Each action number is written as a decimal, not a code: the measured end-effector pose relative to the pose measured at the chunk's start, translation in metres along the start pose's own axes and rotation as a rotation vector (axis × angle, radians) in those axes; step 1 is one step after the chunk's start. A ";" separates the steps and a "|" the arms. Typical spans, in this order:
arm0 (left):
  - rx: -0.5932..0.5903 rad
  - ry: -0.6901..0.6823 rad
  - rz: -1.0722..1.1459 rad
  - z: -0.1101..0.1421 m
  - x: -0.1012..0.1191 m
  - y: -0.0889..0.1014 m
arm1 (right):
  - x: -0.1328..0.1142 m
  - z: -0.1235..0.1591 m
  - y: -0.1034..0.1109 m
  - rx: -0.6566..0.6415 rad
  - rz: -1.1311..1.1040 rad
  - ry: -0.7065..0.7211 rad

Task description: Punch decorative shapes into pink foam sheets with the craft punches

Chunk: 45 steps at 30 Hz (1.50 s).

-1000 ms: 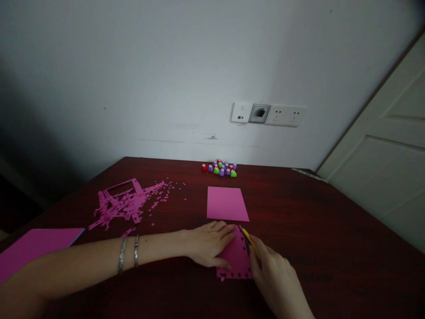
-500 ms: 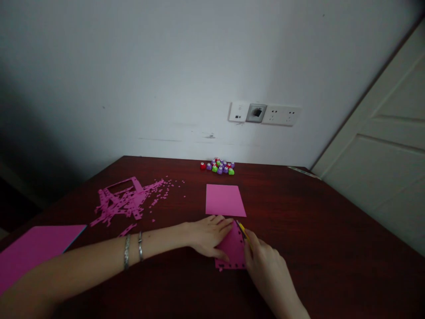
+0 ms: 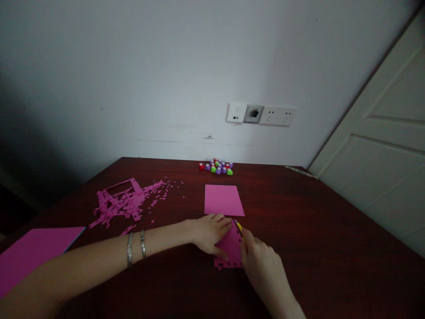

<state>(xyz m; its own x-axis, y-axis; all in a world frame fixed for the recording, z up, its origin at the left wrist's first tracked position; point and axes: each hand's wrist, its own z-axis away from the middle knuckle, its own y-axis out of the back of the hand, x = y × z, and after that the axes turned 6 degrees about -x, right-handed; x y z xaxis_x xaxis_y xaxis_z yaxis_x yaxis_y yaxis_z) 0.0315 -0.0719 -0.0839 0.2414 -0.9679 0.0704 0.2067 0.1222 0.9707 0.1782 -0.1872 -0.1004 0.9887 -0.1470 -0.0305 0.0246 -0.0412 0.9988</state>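
Note:
A pink sheet (image 3: 233, 249) with a row of small punched holes along its right and near edges lies on the dark red table. My left hand (image 3: 210, 232) presses flat on its left part, fingers spread. Closed around a yellow utility knife (image 3: 239, 227), my right hand (image 3: 263, 261) rests over the sheet's right edge; the knife's tip is near the top right corner, and most of its handle is hidden in the hand. Just beyond, a plain pink square (image 3: 224, 200) lies flat.
Pink cut scraps (image 3: 124, 201) with tiny loose bits are heaped at left. A larger pink sheet (image 3: 36, 248) lies near my left forearm. Several red, purple and green toy-like pieces (image 3: 218, 170) stand at the back, before the wall with sockets (image 3: 277, 116). A white door (image 3: 381, 146) borders the right.
My right hand and the knife have moved slightly up along the sheet's right edge. The whole view has shifted a little. My left hand stays on the sheet.

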 end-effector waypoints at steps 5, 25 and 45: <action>0.006 0.005 -0.001 -0.001 0.001 0.001 | -0.001 0.001 -0.003 0.013 0.026 -0.001; -0.041 -0.010 0.002 -0.002 -0.003 -0.001 | -0.001 -0.001 0.009 -0.078 -0.040 -0.044; -0.038 -0.025 0.003 -0.003 -0.001 0.003 | -0.006 0.006 0.005 -0.030 0.012 -0.017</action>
<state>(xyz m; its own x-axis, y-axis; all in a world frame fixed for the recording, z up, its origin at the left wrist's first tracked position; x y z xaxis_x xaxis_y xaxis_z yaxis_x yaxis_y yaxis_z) 0.0345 -0.0697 -0.0814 0.2181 -0.9727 0.0792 0.2425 0.1326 0.9610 0.1715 -0.1927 -0.0959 0.9863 -0.1642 -0.0185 0.0171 -0.0099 0.9998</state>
